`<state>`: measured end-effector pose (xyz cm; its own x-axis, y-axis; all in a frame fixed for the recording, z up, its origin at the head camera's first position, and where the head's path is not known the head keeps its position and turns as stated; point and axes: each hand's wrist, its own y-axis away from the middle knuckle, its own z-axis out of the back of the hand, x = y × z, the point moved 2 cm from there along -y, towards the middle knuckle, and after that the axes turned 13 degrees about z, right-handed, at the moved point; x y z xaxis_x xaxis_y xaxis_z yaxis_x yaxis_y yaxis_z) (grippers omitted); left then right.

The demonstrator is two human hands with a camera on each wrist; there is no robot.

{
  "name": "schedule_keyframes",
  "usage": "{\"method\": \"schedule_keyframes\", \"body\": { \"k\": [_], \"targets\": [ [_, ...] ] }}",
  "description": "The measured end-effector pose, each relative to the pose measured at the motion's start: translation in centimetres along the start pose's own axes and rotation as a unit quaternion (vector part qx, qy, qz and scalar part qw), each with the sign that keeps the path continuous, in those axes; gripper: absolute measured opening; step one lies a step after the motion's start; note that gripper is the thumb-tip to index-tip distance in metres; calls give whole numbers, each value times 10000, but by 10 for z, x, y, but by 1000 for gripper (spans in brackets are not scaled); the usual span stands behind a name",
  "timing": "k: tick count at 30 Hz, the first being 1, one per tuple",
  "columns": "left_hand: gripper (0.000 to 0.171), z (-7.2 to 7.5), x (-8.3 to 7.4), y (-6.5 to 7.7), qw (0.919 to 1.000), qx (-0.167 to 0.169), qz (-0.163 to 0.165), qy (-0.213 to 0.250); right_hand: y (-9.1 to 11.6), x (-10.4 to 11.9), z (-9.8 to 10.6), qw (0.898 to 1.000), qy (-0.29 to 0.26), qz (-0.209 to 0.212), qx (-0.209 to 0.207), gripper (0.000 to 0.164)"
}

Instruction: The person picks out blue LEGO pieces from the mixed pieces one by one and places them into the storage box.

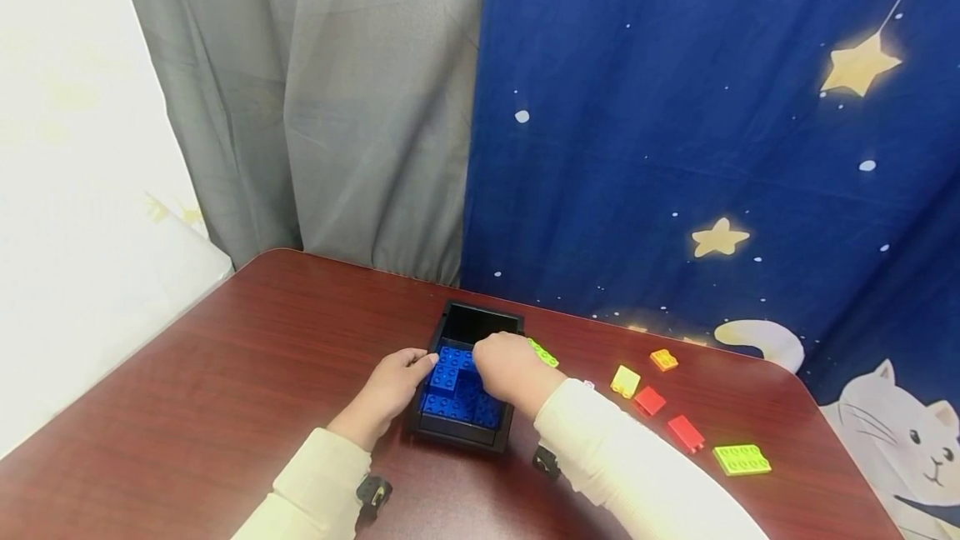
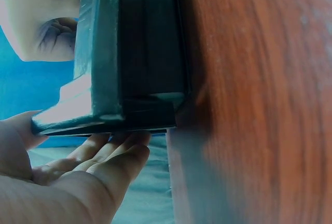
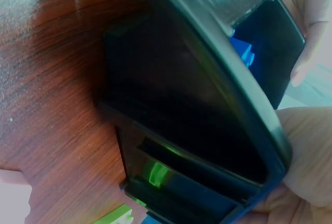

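Note:
A black plastic bin [image 1: 462,438] stands on the table with several blue toy bricks [image 1: 450,363] inside, studs up. My left hand [image 1: 392,390] grips the bin's left side, thumb at the rim and the other fingers below it in the left wrist view. My right hand [image 1: 512,367] is bent down over the bin's right part, above the blue bricks. Its knuckles are curled, and its fingertips are hidden in the head view. In the right wrist view the right hand [image 3: 311,151] is beside the rim; whether it holds a brick cannot be seen.
Right of the bin lie a green brick [image 1: 543,352], a yellow brick [image 1: 625,382], an orange brick [image 1: 663,359], red bricks [image 1: 686,433] and a lime-green brick [image 1: 742,459]. Grey and blue curtains [image 1: 600,148] hang behind the table [image 1: 262,373].

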<state>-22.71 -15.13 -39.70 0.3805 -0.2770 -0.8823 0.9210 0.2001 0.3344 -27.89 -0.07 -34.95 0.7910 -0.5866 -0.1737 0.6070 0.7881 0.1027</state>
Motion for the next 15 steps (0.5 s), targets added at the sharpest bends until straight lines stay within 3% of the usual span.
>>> {"method": "schedule_keyframes", "body": {
  "k": [15],
  "targets": [
    [43,1,-2,0,9999,-37,-90,49,3,2,4,9999,29,-92,-85,11]
  ]
}}
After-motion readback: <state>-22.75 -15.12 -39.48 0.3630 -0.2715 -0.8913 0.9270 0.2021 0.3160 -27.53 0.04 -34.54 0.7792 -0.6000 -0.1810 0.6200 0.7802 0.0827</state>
